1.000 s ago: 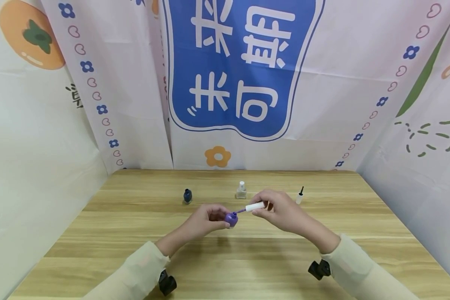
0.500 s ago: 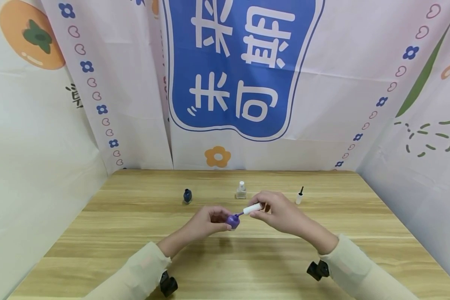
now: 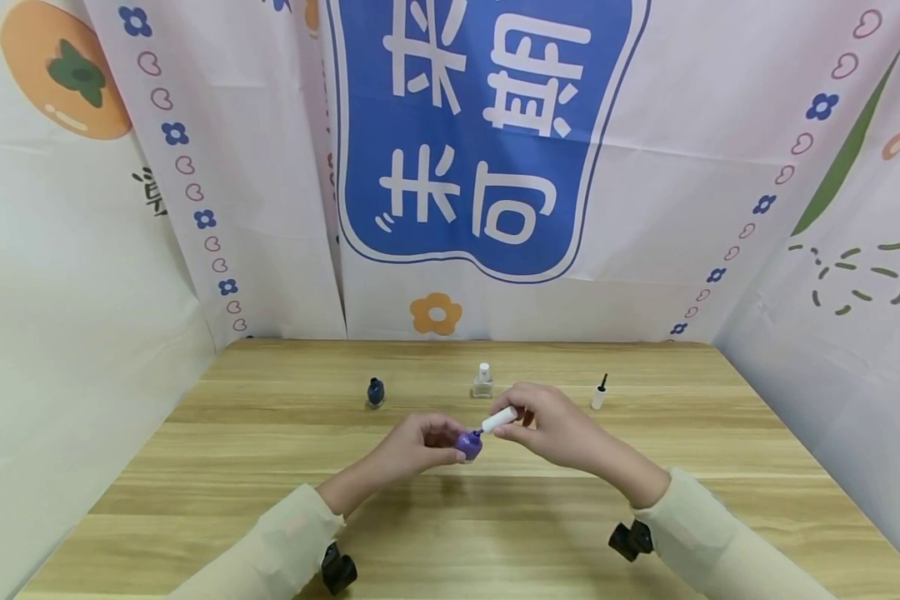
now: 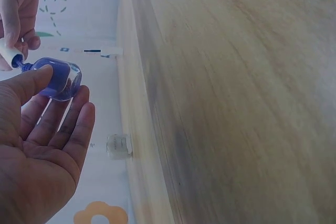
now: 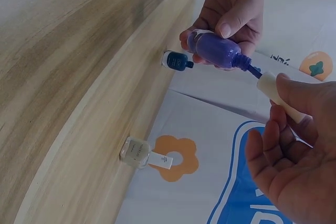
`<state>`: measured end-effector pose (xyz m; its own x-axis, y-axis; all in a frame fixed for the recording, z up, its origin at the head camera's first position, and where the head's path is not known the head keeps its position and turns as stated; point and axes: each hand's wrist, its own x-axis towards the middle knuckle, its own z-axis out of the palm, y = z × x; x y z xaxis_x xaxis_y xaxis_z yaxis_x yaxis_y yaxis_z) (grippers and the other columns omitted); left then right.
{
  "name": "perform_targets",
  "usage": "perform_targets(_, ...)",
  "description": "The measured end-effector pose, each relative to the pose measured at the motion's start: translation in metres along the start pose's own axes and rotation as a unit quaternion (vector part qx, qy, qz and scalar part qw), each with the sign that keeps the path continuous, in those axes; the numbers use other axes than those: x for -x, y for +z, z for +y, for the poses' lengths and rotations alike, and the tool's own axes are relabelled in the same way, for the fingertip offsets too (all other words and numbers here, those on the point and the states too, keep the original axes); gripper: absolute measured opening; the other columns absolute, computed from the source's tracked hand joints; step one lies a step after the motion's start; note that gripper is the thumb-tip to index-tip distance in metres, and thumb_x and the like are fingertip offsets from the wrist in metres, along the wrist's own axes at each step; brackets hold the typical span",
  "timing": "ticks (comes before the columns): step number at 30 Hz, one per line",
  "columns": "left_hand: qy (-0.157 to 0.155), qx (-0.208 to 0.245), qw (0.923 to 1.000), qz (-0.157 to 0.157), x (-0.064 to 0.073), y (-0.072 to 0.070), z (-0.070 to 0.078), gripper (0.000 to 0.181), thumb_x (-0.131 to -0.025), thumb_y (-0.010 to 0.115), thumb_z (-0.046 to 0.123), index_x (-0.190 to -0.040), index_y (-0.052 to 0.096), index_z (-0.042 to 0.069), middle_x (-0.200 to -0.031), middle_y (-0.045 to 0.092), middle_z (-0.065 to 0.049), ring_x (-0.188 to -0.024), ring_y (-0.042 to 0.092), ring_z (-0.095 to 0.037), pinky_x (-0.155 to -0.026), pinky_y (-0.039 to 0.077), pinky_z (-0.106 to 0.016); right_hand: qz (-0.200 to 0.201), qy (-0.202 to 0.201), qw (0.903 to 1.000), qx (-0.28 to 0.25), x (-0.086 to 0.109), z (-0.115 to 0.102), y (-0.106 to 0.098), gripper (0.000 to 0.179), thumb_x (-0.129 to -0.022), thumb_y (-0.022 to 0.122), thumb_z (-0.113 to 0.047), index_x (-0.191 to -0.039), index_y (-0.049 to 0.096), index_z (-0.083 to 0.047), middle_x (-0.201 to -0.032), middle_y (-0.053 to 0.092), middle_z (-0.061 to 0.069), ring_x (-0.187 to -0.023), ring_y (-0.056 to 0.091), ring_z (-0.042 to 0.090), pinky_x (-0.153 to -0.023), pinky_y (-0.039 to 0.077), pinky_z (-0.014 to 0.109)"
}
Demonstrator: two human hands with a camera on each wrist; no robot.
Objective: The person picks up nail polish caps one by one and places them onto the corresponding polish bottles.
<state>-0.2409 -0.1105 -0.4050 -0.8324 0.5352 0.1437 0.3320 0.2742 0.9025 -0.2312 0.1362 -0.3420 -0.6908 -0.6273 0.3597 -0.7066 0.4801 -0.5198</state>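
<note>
My left hand [image 3: 418, 446] holds a small nail polish bottle [image 5: 217, 50] of purple polish between thumb and fingers, raised over the table. The bottle leans toward the right hand, its neck uncovered. In my right hand [image 3: 547, 425], thumb and fingers pinch the white brush cap [image 3: 500, 419]. From that cap a purple-coated brush stem [image 5: 254, 72] reaches into the bottle's mouth; its tip is hidden inside. A short length of stem shows between cap and neck in both wrist views.
On the wooden table [image 3: 450, 533], a dark blue polish bottle [image 3: 376, 392] stands uncapped at the back left. A clear bottle with white cap [image 3: 483, 382] is at the back middle. A white cap with its black brush upward [image 3: 599, 392] stands right. Printed cloth [image 3: 645, 275] hangs behind.
The right hand has moved left and slightly down, pushing the brush deeper into the purple bottle. The cap is steeper and nearer the neck. The left hand has shifted slightly right.
</note>
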Motion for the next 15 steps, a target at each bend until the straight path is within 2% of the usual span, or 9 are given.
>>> perform_targets(6,0.0,0.001,1.0,-0.002,-0.001,0.002,0.001,0.023,-0.087,0.073,0.009,-0.109,0.069,0.003,-0.098,0.069,-0.005,-0.086,0.063,-0.019,-0.073,0.053,-0.027,0.016,-0.001,0.9997,-0.019,-0.001,0.003,0.005,0.012,-0.088,0.073,-0.015,-0.099,0.068,-0.012,-0.087,0.062,-0.009,-0.075,0.056,0.007,-0.064,0.052,0.025)
perform_targets(15,0.0,0.008,1.0,-0.004,-0.001,0.003,0.002,0.023,-0.087,0.073,0.009,-0.109,0.068,0.003,-0.098,0.069,-0.005,-0.086,0.063,-0.019,-0.072,0.054,-0.027,0.007,0.038,0.9956,-0.086,-0.004,0.005,0.014,0.009,-0.09,0.072,-0.016,-0.098,0.069,-0.013,-0.088,0.063,-0.005,-0.076,0.057,0.012,-0.067,0.053,0.028)
